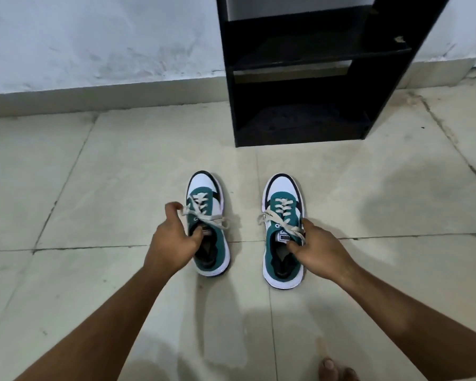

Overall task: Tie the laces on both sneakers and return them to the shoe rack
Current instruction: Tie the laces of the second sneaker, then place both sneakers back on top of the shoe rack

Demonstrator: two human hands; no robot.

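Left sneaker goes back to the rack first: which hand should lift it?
Left. The left hand already has fingers hooked inside the left sneaker; the right hand grips the right sneaker. The rack shows bare shelves.

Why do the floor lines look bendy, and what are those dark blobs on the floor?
Head view: the wide-angle lens bends the floor lines and tilts the shoe rack; the dark blobs are soft shadows, one right of the right sneaker; the rack's shelves are too dark to see into.
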